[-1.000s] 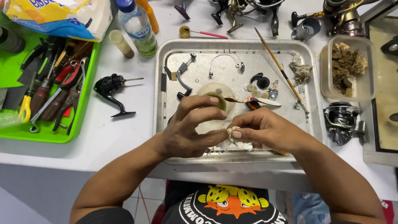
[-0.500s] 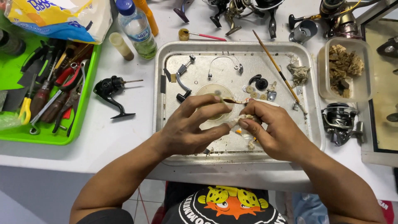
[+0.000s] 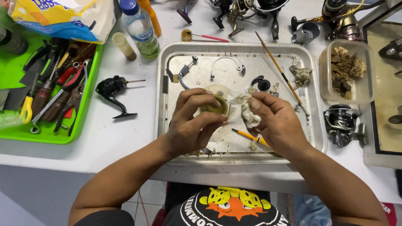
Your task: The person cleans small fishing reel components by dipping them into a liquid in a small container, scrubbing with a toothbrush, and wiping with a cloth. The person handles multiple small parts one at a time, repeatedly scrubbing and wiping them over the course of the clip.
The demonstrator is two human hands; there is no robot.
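tray (image 3: 318, 138) – dull scuffed metal | rag (image 3: 247, 109) – crumpled off-white cloth | tool bin (image 3: 90, 96) – glossy green plastic

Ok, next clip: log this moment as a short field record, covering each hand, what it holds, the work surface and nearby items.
left hand: grips a small round greenish part
right hand: presses a crumpled whitish cloth beside that part
work surface: metal tray on a white table
in tray: orange-handled tool, thin brush, wire bail
left of tray: black reel body, green tool tray, water bottle
right of tray: clear tub
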